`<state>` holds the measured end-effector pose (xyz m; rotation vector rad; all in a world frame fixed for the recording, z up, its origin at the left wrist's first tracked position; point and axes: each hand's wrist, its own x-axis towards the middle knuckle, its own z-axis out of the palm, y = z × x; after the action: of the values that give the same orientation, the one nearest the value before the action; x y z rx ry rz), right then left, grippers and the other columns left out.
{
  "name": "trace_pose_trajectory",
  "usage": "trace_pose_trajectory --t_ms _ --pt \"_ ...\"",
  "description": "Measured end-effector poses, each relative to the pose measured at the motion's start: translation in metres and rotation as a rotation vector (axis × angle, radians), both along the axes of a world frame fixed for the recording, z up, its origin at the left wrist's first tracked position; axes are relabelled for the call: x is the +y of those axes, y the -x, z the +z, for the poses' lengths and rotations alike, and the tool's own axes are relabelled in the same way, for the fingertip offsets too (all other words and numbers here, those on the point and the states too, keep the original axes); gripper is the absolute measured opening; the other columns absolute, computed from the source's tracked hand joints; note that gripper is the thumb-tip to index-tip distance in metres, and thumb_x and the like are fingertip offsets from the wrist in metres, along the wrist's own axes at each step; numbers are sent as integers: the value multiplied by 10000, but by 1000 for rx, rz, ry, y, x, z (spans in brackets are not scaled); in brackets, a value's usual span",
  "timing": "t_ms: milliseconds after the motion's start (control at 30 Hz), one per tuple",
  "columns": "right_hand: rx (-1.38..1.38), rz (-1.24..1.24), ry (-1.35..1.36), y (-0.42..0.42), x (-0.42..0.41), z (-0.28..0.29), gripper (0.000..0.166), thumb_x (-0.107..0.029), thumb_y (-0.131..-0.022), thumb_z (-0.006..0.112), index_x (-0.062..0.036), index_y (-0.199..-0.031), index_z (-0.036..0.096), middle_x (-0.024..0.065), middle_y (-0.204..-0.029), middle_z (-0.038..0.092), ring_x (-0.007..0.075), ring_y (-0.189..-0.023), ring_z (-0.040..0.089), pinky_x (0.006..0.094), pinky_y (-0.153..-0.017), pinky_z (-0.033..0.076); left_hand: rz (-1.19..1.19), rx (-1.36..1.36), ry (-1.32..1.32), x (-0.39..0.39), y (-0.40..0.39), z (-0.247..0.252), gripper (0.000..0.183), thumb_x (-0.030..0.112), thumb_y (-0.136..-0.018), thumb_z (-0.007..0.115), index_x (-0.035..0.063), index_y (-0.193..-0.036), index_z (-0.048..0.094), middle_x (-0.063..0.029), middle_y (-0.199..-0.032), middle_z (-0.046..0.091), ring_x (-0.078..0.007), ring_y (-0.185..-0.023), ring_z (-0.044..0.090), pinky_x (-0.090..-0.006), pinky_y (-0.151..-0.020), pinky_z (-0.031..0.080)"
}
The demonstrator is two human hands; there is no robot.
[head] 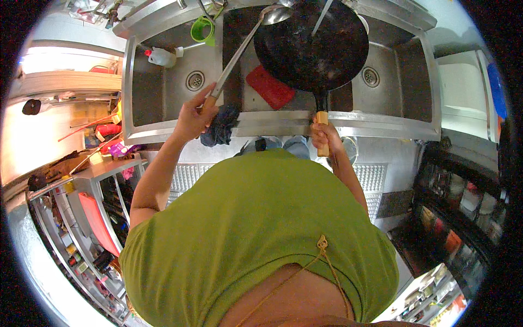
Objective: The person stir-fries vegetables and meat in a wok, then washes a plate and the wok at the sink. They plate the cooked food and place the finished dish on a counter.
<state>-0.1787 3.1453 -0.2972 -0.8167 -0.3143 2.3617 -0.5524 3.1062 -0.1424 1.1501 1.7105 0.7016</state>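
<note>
My right hand (325, 134) is closed around the wooden handle of a black wok (312, 49), which is over the middle of a steel sink. A stream of water appears to fall into the wok. In my left hand (197, 112) is the wooden grip of a long metal ladle (241, 49); its bowl is at the wok's upper left rim. Below the wok, a red cutting board or tray (269, 88) lies in the sink's middle basin. A dark cloth (220, 126) hangs over the sink's front edge beside my left hand.
The left basin holds a white plastic bottle with a red cap (161, 57); a green plastic strainer or cup (202, 29) is at its back edge. The steel front rim (278, 122) runs before me. Shelves stand to the left, a white container (461, 90) to the right.
</note>
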Motion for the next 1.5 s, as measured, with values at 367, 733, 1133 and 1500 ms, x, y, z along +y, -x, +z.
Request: trace_pose_trajectory --t_ms 367,733,1133,1500 --pt "-528 -207 -177 3 8 53 201 -47 -799 577 -84 -903 409 21 -607 411 94 -396 338 278 -358 324 14 -68 -57 -3 4 -9 564 64 -856 594 116 -1383 401 -11 -768 526 -54 -520 433 -208 -443 379" --pt "-859 -303 -376 -31 -3 66 240 -36 -815 578 -42 -967 392 38 -519 449 134 -349 425 292 -327 372 -172 342 -364 -17 18 -26 596 15 -798 596 99 -1360 417 -112 -755 521 -255 -708 533 -350 -673 452" --pt "-570 -593 -208 -51 5 122 151 -74 -827 556 -72 -923 439 -10 -560 404 85 -380 368 265 -338 333 -262 231 -184 -30 23 15 618 -5 -817 608 106 -1384 388 -66 -826 559 -125 -625 508 -271 -582 482" --pt "652 -602 68 -92 1 93 218 -74 -900 421 29 -1090 447 -3 -629 443 62 -402 392 222 -383 356 -463 -1142 472 135 -197 -1 464 304 -914 557 121 -1314 404 -43 -910 576 -92 -606 530 -204 -458 430"
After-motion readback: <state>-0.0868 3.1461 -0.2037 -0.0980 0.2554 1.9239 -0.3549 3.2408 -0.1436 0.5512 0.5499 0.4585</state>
